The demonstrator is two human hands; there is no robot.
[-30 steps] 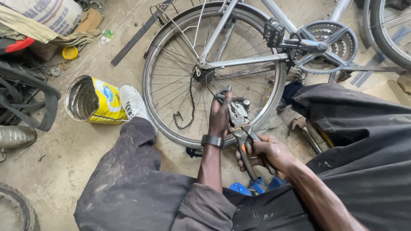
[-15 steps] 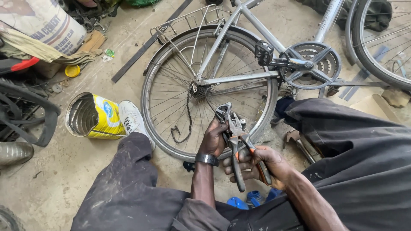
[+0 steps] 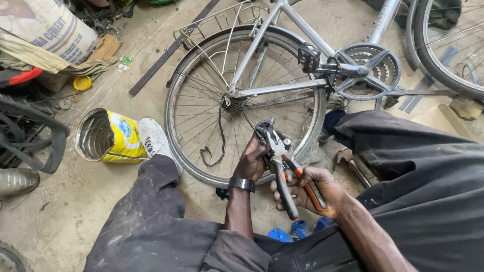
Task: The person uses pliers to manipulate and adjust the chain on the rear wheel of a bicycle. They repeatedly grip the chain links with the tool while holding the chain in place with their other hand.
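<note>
The right hand (image 3: 307, 189) grips the orange-handled pliers (image 3: 282, 161), while the left hand (image 3: 252, 161) pinches a small part at their head. The loose chain (image 3: 214, 143) hangs off the rear wheel (image 3: 201, 100), so refitting appears unfinished.

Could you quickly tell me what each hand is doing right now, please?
Left hand: closed around a small bicycle part by the rear wheel.
Right hand: closed on the handles of the pliers.

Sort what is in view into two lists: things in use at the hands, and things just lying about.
In use:
- pliers, handles in the right hand
- left hand, at the plier head
- rear wheel
- hanging chain

Lying about:
- yellow tin
- cement sack
- yellow lid
- plastic bottle
</note>
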